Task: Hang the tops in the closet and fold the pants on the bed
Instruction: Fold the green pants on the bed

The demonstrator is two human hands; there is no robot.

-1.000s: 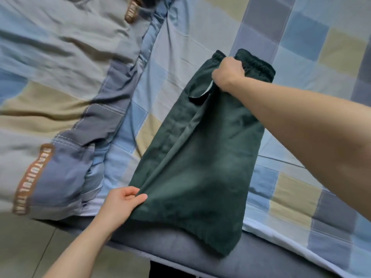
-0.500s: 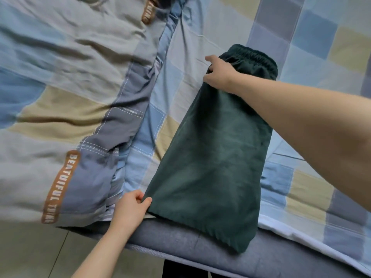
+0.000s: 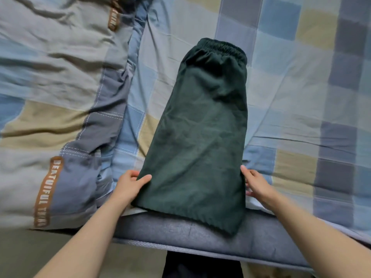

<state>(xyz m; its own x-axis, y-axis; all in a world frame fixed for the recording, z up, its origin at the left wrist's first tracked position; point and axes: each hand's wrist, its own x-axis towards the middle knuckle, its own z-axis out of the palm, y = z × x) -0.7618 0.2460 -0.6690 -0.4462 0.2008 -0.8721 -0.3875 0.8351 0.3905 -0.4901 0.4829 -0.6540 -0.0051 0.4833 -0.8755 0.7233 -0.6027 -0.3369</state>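
Note:
Dark green shorts [image 3: 202, 137] lie folded in half lengthwise on the checked bed sheet [image 3: 291, 87]. Their elastic waistband points away from me and the hem hangs slightly over the mattress edge [image 3: 200, 235]. My left hand [image 3: 128, 187] pinches the lower left edge of the shorts, thumb on top of the fabric. My right hand [image 3: 259, 185] rests against the lower right edge with fairly straight fingers; its fingertips are partly hidden by the cloth.
A rumpled quilt [image 3: 50, 97] in grey, blue and tan with a brown lettered strip covers the left part of the bed. The floor [image 3: 30, 253] shows at the lower left, below the mattress edge.
My right hand let go of the waistband and came down to the lower right edge. The shorts now lie flat and smooth. My left hand stays at the lower left edge.

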